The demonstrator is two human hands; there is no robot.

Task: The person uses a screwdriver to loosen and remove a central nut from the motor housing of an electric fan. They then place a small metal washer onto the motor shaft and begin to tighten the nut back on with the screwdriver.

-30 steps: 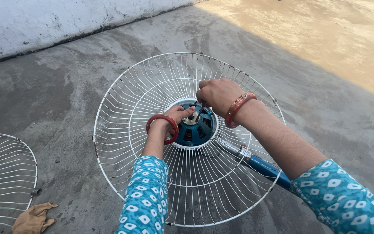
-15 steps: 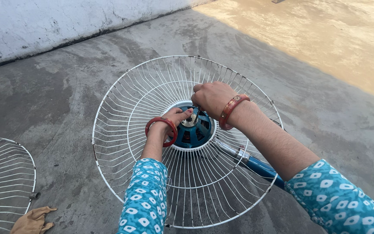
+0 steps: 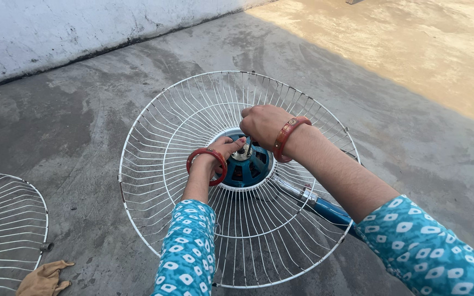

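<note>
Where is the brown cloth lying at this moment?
In the head view the brown cloth lies on the concrete floor at the bottom left corner, just below the second wire fan guard, well left of the left hand.

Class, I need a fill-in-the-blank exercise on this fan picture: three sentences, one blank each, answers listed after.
1. Both hands, the left hand and right hand, meet at the blue ____ in the middle of the fan guard.
2. Each wrist wears a red ____.
3. A second guard lies at the picture's ____ edge, next to a brown rag.

Answers: motor hub; bangle; left
</note>
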